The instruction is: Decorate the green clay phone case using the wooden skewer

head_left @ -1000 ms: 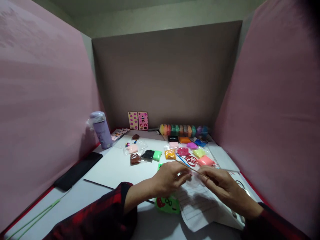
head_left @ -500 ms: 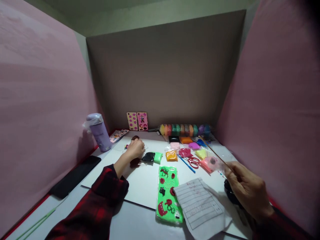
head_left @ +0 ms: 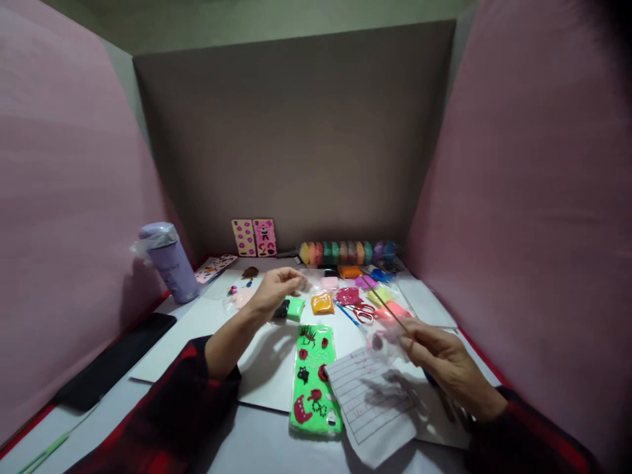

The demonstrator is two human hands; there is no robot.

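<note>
Raised over the white board (head_left: 266, 378), my left hand (head_left: 279, 286) pinches a small clear plastic bag (head_left: 312, 280). Beneath it lie a black clay packet (head_left: 282, 309), partly covered, and a light green clay packet (head_left: 295, 309). My right hand (head_left: 447, 359) grips a thin wooden stick (head_left: 388, 303), which slants up to the left. A clear bag with a small dark red lump (head_left: 378, 341) hangs from the same fingers. Between my hands lies a bright green phone case (head_left: 315, 382) decorated with red and black shapes. A lined paper (head_left: 370, 405) overlaps its right edge.
Several clay packets, including an orange-yellow one (head_left: 322, 303), lie around red-handled scissors (head_left: 364, 313) and a blue tool (head_left: 347, 314). A purple bottle (head_left: 172, 266) and black phone (head_left: 116, 359) stand and lie left. Clay tubs (head_left: 340, 253) line the back.
My left hand has moved right, away from the brown pieces, with a clear bag in its fingers. My right hand has shifted left with the stick and bag. The view has turned slightly right.
</note>
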